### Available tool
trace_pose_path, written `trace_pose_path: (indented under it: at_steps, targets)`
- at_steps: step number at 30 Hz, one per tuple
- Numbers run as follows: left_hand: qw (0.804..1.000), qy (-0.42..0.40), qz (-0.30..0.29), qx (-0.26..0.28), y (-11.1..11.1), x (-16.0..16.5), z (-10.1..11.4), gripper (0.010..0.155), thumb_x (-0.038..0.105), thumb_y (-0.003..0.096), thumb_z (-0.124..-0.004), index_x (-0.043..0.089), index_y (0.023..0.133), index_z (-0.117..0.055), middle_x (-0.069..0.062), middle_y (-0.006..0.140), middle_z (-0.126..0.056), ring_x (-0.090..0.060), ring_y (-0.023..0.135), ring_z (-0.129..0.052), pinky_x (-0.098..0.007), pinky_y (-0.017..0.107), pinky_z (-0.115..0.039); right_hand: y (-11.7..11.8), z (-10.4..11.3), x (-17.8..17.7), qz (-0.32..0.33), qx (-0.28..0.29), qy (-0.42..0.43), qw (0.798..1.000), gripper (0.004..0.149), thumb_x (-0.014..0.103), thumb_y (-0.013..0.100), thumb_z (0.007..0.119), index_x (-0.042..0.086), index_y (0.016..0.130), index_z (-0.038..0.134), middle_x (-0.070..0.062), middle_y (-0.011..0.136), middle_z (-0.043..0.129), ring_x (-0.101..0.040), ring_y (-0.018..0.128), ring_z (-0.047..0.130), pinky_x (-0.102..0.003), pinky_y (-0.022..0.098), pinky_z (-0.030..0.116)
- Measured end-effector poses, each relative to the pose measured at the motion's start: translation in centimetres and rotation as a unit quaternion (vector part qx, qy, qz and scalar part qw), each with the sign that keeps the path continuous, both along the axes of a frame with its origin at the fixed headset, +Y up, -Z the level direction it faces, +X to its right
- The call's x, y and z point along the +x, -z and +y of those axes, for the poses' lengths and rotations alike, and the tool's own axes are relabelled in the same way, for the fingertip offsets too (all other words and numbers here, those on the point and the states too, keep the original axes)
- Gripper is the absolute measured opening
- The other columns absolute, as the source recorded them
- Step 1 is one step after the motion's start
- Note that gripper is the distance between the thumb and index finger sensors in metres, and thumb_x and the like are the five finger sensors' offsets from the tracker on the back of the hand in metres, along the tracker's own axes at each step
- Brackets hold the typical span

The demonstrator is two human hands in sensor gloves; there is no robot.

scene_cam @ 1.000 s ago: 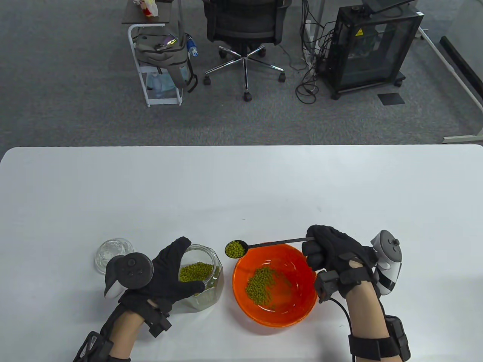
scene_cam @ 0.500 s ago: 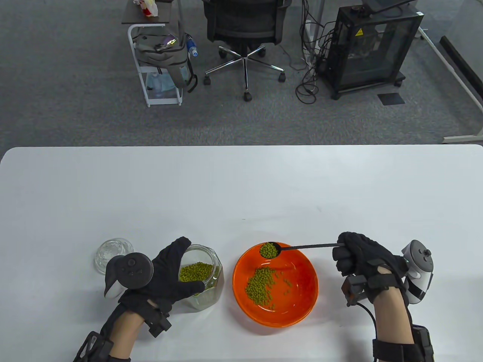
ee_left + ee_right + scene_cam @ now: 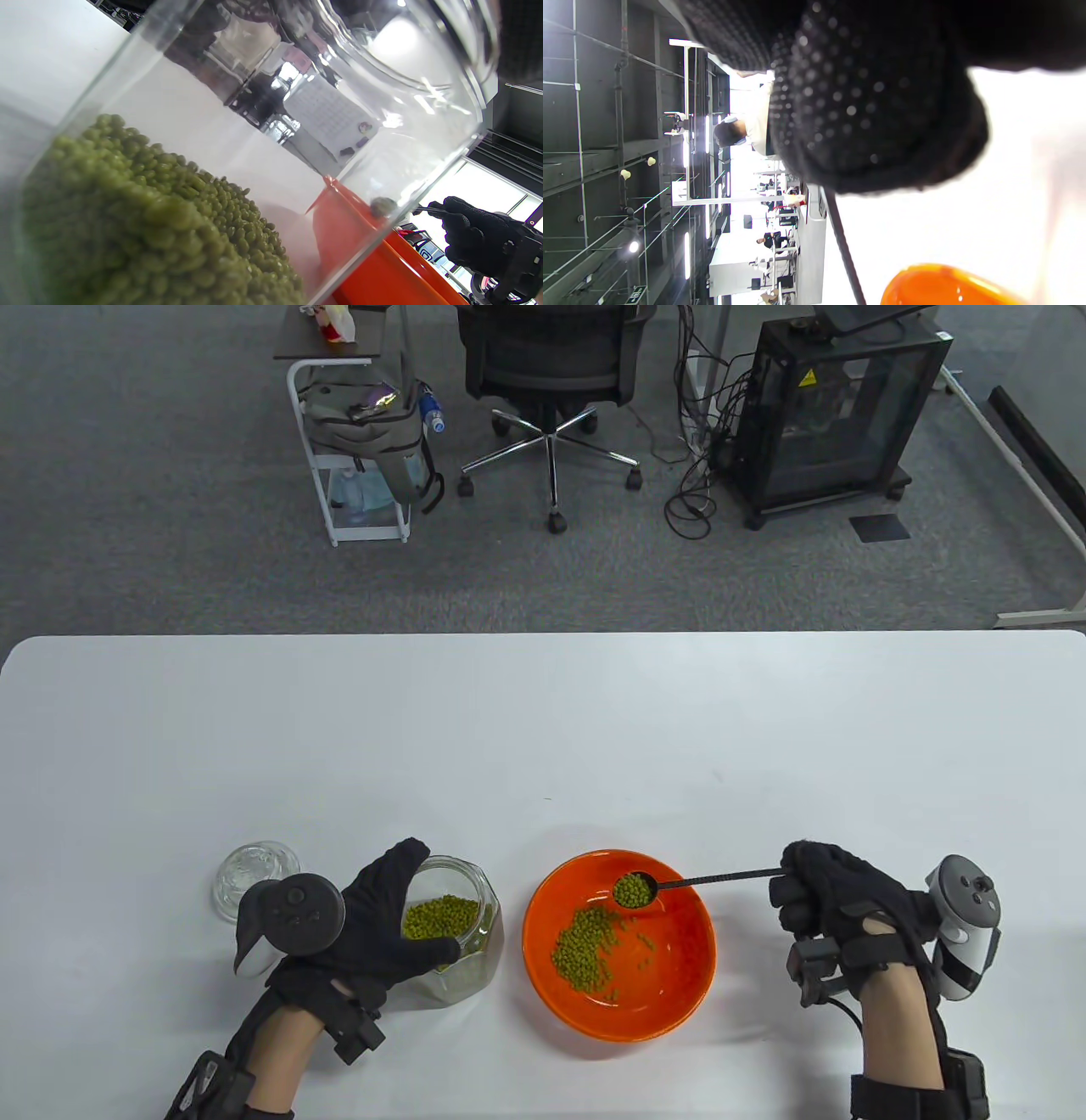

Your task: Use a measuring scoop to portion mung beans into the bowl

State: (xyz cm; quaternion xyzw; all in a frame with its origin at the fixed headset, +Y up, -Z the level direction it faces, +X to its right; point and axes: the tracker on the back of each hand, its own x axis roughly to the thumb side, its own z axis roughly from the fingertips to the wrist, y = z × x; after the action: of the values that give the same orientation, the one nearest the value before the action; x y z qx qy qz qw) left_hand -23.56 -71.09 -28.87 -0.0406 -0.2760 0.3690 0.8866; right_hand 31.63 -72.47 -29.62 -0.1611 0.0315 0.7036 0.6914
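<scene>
An orange bowl (image 3: 679, 1014) with a heap of green mung beans (image 3: 590, 946) stands near the table's front edge. My right hand (image 3: 827, 899) pinches the thin black handle of the measuring scoop (image 3: 704, 881); its head, full of beans, hovers over the bowl's far right part. My left hand (image 3: 386, 925) grips the open glass jar (image 3: 475, 903), tilted and part full of beans, left of the bowl. Up close, the left wrist view shows the jar's beans (image 3: 140, 220), the bowl (image 3: 373, 275) and my right hand (image 3: 475, 241). The scoop handle (image 3: 842, 245) and bowl rim (image 3: 950, 284) appear in the right wrist view.
The glass jar lid (image 3: 253, 872) lies on the table left of my left hand. Beyond the table's far edge stand an office chair (image 3: 551, 381), a white trolley with a bag (image 3: 361, 432) and a black cabinet (image 3: 836, 407).
My right hand carried the full scoop rightward from between jar and bowl to above the bowl, then a little nearer. The left hand and jar stayed still.
</scene>
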Motion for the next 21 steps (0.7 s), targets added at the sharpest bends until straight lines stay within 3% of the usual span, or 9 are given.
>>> trace_pose_path:
  at_steps: [10, 21]
  targets:
    - [1.000, 0.000, 0.000, 0.000, 0.0, 0.0, 0.0, 0.120, 0.084, 0.0418, -0.081, 0.004, 0.111, -0.026, -0.028, 0.117, -0.038, -0.060, 0.104, -0.054, -0.076, 0.072, -0.049, -0.2, 0.8, -0.8, 0.020, 0.019, -0.050, 0.998, 0.043, 0.035, 0.047, 0.084, 0.006, 0.077, 0.091, -0.011, 0.042, 0.112, -0.019, 0.016, 0.110, -0.034, 0.016, 0.093]
    - [1.000, 0.002, 0.000, 0.000, 0.0, 0.0, 0.0, 0.119, 0.084, 0.0419, -0.081, 0.004, 0.111, -0.026, -0.028, 0.117, -0.038, -0.060, 0.104, -0.054, -0.076, 0.072, -0.049, -0.3, 2.3, -2.8, 0.042, 0.089, -0.136, 0.986, 0.042, 0.036, 0.046, 0.085, 0.010, 0.078, 0.092, -0.010, 0.043, 0.112, -0.020, 0.018, 0.110, -0.034, 0.018, 0.093]
